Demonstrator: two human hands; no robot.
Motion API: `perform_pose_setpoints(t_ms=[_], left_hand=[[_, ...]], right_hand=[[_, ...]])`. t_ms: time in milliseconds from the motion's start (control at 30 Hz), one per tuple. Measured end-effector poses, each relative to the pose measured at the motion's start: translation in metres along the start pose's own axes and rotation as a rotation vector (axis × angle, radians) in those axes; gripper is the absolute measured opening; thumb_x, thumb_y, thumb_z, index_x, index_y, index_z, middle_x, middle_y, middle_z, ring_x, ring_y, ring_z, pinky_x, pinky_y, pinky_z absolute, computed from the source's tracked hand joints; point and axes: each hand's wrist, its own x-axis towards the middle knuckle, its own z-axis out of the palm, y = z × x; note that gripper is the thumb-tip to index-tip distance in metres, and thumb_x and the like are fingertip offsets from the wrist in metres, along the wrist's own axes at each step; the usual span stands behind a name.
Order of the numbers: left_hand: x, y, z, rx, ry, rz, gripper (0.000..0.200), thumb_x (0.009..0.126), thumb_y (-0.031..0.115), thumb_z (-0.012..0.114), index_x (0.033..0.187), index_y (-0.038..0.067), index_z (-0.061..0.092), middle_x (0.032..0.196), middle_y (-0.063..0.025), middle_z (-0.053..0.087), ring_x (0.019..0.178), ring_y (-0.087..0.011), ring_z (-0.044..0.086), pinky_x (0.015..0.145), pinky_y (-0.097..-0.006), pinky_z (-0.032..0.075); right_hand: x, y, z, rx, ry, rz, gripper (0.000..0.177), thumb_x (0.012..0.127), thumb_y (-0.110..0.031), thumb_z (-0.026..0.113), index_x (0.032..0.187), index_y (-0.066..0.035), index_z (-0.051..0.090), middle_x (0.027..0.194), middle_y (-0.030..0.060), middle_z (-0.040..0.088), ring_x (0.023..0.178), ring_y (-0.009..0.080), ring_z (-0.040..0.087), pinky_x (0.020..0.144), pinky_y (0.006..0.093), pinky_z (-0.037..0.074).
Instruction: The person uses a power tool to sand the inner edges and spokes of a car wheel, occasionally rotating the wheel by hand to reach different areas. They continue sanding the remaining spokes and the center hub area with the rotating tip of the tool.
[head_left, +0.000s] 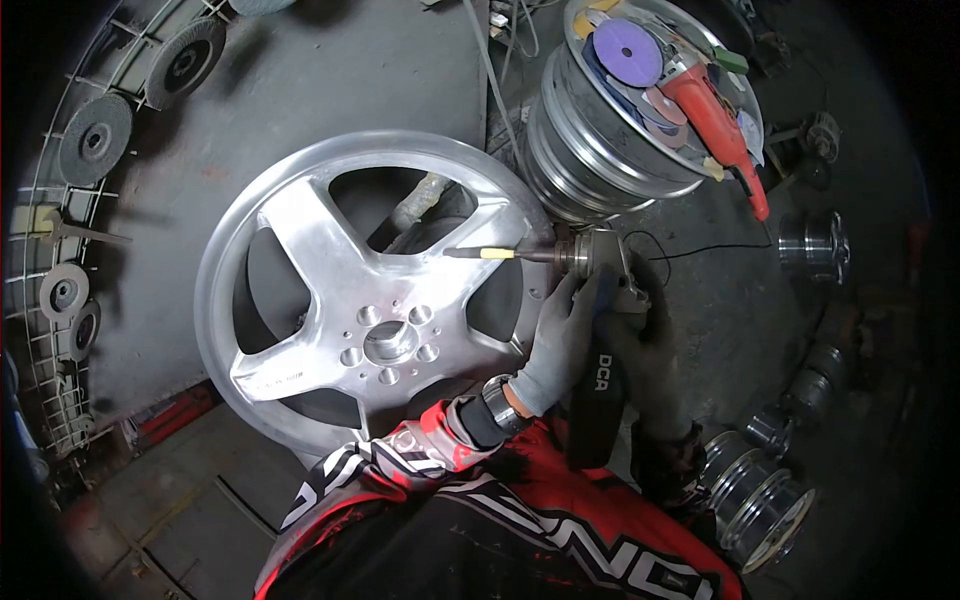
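A silver five-spoke alloy wheel rim (330, 230) lies face up in front of me, its bare metal shining. My left hand (558, 335), in a grey glove, grips the front part of a black DCA power grinder (592, 400) near its metal head. On the far side of the tool's body, my right hand (655, 345), also gloved and in shadow, is closed round it. From the grinder's head a thin rod tip with a yellow band (495, 253) points left, overlapping the rim's upper right spoke in this view.
Another rim (590, 150) at the upper right bears a red angle grinder (705, 110), a purple disc (628, 53) and loose abrasive sheets. Several grinding discs (95, 138) hang on a wire rack at left. More rims (755, 500) stand at lower right, and a black cord (715, 248) runs rightward.
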Motion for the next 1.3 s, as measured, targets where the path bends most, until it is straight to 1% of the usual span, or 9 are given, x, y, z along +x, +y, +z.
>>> perform_pose_setpoints(t_ms=[267,567,633,733,767,1000,1100,1167,1300], left_hand=[[0.027,-0.009,0.003,0.391,-0.069,0.221,0.04,0.1,0.03,0.053,0.118,-0.005,0.06,0.102,-0.0149,0.067,0.095,-0.019,0.063,0.084,-0.0305,0.047],[0.034,-0.026,0.006,0.593,-0.07,-0.227,0.036,0.098,0.033,0.058,0.109,-0.001,0.062,0.091,-0.0078,0.066,0.085,-0.013,0.061,0.076,-0.0319,0.049],[0.03,-0.041,-0.007,0.924,-0.161,0.186,0.035,0.097,0.032,0.059,0.106,-0.002,0.061,0.085,-0.0115,0.063,0.081,-0.0185,0.063,0.072,-0.0338,0.049],[0.019,-0.011,0.0,0.81,-0.07,-0.19,0.037,0.097,0.032,0.06,0.109,-0.003,0.06,0.083,-0.0167,0.062,0.083,-0.0257,0.065,0.072,-0.0364,0.049],[0.014,-0.023,-0.014,0.992,-0.17,0.084,0.046,0.095,0.039,0.061,0.111,-0.004,0.06,0.086,-0.0215,0.065,0.088,-0.0321,0.067,0.076,-0.0389,0.05],[0.007,-0.02,-0.01,0.943,0.12,-0.045,0.051,0.091,0.048,0.064,0.099,-0.002,0.062,0.083,-0.0218,0.064,0.084,-0.0377,0.064,0.076,-0.0419,0.05],[0.02,-0.027,-0.015,1.061,-0.113,-0.023,0.039,0.094,0.041,0.061,0.11,0.006,0.063,0.086,-0.0217,0.062,0.084,-0.0391,0.064,0.075,-0.0432,0.051],[0.025,-0.03,-0.02,1.247,-0.234,0.122,0.032,0.094,0.031,0.059,0.12,0.013,0.06,0.088,-0.0205,0.06,0.083,-0.0383,0.064,0.073,-0.0424,0.051],[0.019,-0.026,-0.029,1.416,-0.41,0.324,0.042,0.09,0.013,0.057,0.131,0.02,0.056,0.092,-0.0181,0.056,0.081,-0.0362,0.064,0.069,-0.0409,0.053]], right_hand=[[0.007,0.02,-0.009,0.124,0.123,0.088,0.066,0.088,-0.01,0.064,0.147,-0.001,0.035,0.13,0.0147,0.055,0.116,0.0199,0.057,0.095,0.0318,0.049],[-0.007,0.073,-0.02,0.386,0.29,0.256,0.046,0.096,-0.016,0.06,0.137,-0.002,0.045,0.12,0.0115,0.06,0.103,0.0182,0.062,0.085,0.0298,0.052],[-0.01,0.099,-0.018,0.261,0.254,0.018,0.041,0.097,-0.02,0.059,0.132,-0.002,0.048,0.119,0.01,0.06,0.106,0.0175,0.061,0.088,0.0305,0.051],[-0.022,0.113,-0.01,0.165,0.244,0.078,0.041,0.098,-0.022,0.058,0.133,-0.001,0.049,0.12,0.0098,0.06,0.109,0.0171,0.06,0.091,0.0313,0.05],[-0.024,0.113,-0.007,0.178,0.243,0.08,0.041,0.098,-0.022,0.058,0.133,-0.001,0.049,0.12,0.0098,0.06,0.109,0.0171,0.06,0.091,0.0313,0.05],[-0.027,0.152,-0.008,0.171,0.049,0.033,0.045,0.098,-0.022,0.058,0.137,-0.002,0.046,0.133,0.0141,0.053,0.118,0.0209,0.056,0.097,0.0339,0.047],[-0.021,0.143,-0.009,0.82,0.095,0.274,0.048,0.095,-0.016,0.062,0.138,-0.003,0.045,0.137,0.0192,0.048,0.122,0.0296,0.054,0.099,0.0387,0.046],[-0.028,0.154,-0.008,-0.1,0.146,-0.167,0.052,0.091,-0.011,0.066,0.138,-0.003,0.045,0.137,0.0219,0.046,0.121,0.0364,0.053,0.099,0.0421,0.046],[-0.036,0.135,0.0,-0.436,0.193,-0.336,0.056,0.087,-0.012,0.069,0.137,-0.003,0.044,0.134,0.0218,0.048,0.121,0.0371,0.052,0.1,0.0434,0.046]])
